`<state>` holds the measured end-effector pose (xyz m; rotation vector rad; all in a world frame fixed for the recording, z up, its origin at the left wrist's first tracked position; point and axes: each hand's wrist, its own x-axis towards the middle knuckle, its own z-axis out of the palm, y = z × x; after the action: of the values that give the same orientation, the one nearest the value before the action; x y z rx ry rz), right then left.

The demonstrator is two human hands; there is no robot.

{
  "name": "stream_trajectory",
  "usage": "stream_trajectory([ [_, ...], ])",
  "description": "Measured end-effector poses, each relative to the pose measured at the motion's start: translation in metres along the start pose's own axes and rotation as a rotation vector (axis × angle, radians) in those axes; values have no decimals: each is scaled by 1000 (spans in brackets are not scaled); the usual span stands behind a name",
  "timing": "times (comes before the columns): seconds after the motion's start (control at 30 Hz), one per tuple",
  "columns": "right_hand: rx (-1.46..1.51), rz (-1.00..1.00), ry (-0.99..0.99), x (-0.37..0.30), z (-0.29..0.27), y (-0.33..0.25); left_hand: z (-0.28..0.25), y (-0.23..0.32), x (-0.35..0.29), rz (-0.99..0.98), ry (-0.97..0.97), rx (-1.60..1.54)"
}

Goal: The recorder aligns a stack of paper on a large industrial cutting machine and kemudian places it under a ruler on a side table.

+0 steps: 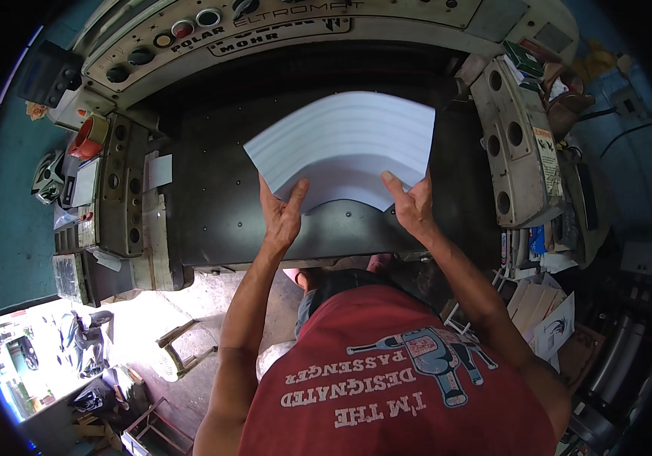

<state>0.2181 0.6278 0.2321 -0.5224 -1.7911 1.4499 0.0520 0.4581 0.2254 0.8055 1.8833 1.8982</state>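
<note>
Between my hands a stack of white paper sheets is bowed upward in the middle, its edges fanned into bands. At its near left corner my left hand is closed, thumb on top and fingers beneath. My right hand grips the near right corner the same way. The stack is over the dark metal bed of a paper cutting machine, which has small round studs. Whether the far edge of the stack touches the bed, I cannot tell.
A control panel with knobs and buttons spans the far side. Metal side guards with round holes flank the bed, left and right. An orange-red cup stands on the left ledge. A small metal stool is on the floor.
</note>
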Motion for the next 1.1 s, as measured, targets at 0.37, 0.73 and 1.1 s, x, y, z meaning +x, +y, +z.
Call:
stream_trajectory([
  [0.37,35,-46,-40,-1,-7,13,-7,7,12,130,-138,-118],
  [0.73,-50,-127,-64,-6,0,1,-9,3,0,187,-95,2],
  [1.1,99,190,-112,-15,-5,27,-18,19,7,586,-112,299],
])
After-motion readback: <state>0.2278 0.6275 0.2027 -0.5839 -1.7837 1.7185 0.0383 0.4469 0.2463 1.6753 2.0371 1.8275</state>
